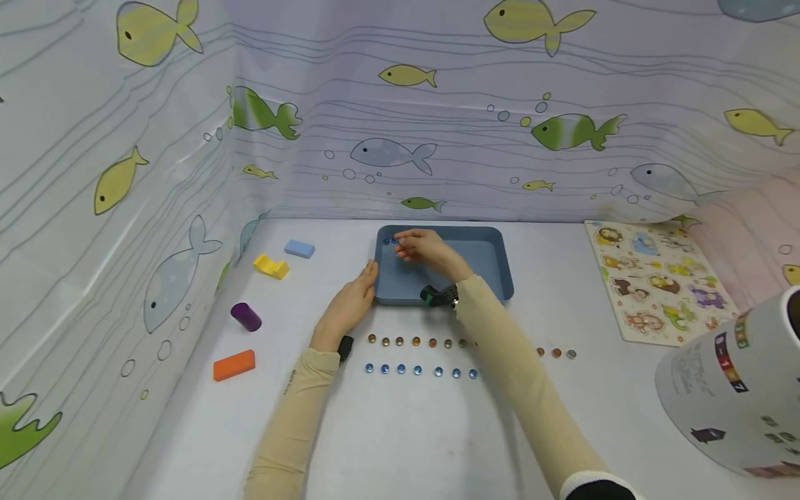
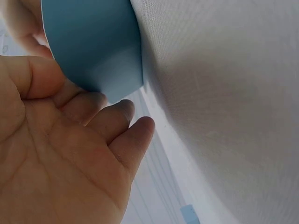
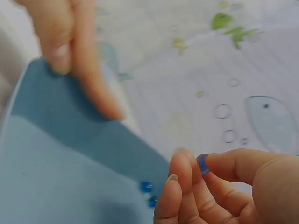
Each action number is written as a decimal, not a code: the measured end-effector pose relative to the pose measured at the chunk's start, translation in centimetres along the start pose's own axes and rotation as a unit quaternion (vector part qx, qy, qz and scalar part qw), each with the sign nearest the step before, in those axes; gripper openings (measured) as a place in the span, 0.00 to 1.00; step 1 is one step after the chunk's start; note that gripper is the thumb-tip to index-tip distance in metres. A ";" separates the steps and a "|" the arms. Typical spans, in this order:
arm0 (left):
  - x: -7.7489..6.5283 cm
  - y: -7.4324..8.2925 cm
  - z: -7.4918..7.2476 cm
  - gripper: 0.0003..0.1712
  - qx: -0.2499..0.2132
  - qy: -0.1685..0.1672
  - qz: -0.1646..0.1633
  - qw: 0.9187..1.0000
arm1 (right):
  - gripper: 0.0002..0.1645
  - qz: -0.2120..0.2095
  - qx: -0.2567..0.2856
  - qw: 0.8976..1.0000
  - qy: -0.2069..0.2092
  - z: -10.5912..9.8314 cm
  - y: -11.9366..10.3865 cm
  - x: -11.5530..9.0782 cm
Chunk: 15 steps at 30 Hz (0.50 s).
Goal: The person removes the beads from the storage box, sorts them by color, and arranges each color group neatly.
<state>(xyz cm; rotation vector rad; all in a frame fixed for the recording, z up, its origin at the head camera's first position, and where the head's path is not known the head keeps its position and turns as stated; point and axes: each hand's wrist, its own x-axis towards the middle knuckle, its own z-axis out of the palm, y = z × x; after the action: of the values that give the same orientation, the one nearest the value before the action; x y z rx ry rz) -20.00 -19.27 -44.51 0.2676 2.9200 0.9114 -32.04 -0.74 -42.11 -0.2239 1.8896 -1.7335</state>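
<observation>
A blue-grey tray stands on the white cloth near the back. My right hand is above its left half, and it pinches a blue marble between thumb and fingers. Two other blue marbles lie in the tray, close to its far left corner. Along the tray's left side, my left hand rests with its fingers fairly straight against the wall. In front of the tray run a row of amber and brownish marbles and a row of blue marbles; my right forearm hides part of the amber row.
At the left lie a light blue block, a yellow block, a purple cylinder and an orange block. To the right are an animal picture board and a large white cylindrical container. Fish-print cloth walls stand behind.
</observation>
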 end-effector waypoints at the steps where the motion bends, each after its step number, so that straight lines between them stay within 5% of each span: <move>1: 0.0 0.0 0.0 0.30 0.001 0.000 0.000 1.000 | 0.24 -0.005 0.007 1.000 -0.001 -0.3 -0.2 -0.4; 15: -0.1 0.0 0.1 0.30 -0.013 -0.004 -0.007 1.000 | 0.23 -0.043 0.050 0.998 0.002 -5.1 -1.1 -6.5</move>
<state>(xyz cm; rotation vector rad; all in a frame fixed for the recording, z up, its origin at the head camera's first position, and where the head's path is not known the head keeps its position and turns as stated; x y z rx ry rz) -19.88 -19.25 -44.60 0.2486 2.8964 0.9438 -29.50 6.61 -39.15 -0.2660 1.8152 -1.8808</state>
